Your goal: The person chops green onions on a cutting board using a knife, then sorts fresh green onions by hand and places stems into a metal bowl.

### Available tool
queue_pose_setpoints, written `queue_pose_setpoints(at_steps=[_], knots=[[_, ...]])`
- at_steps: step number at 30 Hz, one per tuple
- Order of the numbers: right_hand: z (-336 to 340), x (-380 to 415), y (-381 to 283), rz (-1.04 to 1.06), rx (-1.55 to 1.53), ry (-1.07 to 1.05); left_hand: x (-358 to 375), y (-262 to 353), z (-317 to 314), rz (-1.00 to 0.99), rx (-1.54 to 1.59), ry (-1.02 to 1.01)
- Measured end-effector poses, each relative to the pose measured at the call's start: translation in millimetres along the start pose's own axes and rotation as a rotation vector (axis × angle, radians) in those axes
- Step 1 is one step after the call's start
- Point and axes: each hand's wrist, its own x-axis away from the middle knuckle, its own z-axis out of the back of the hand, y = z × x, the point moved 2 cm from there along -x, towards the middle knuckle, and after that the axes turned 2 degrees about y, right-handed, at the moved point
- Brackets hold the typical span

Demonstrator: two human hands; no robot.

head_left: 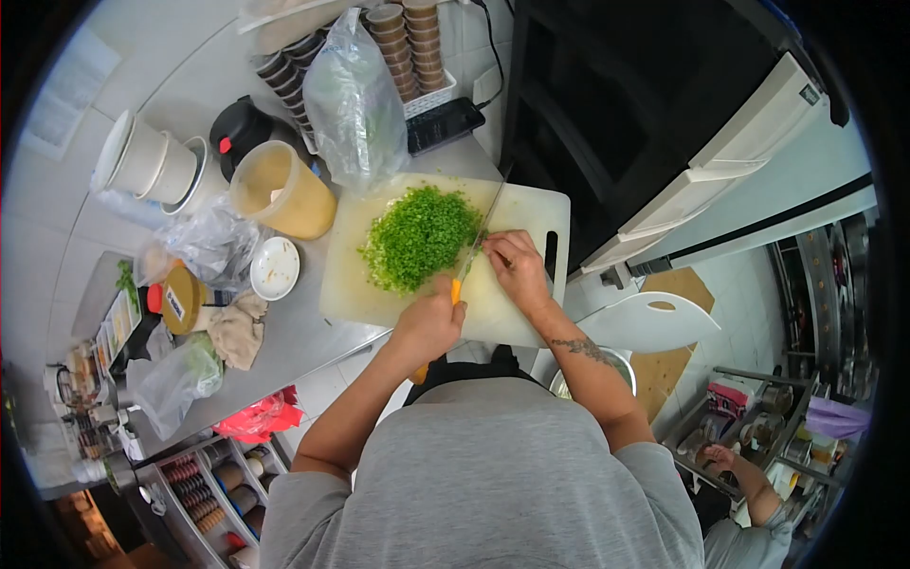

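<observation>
while the head view suggests chopping, the next cut calls for a tucked right hand (517,267): it curls beside the knife (472,252), its exact grasp unclear. the left hand (428,327) clasps the knife's handle at the cutting board's (495,318) near edge; chopped greens (425,235) lie left of the board's centre.

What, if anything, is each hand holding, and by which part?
Left hand: the knife, by its orange handle. Right hand: beside the knife; whether its fingers grip anything cannot be told.
</observation>
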Motion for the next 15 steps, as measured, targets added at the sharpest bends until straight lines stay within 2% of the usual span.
queue_pose_setpoints(at_steps=[3,6,9,12,15], knots=[[1.4,-2.8,2.4,-0.001,0.004,-0.024,-20.1,-28.9,-30.2,-0.416,-0.162,0.365],[-1.4,-0.6,-0.5,-0.062,-0.006,-0.036,-42.6,-21.4,-33.8,-0.129,-0.098,0.196],[-5.3,-4.9,0.8,-0.056,-0.048,-0.012,-33.4,-0.3,-6.1,0.191,0.242,-0.038],[-10.5,-6.2,2.2,-0.086,-0.095,-0.019,-21.4,-6.7,-3.1,0.205,0.254,0.019],[-6.8,-6.1,-0.3,-0.166,-0.109,-0.057,-14.0,-3.7,6.9,0.159,0.252,-0.011]])
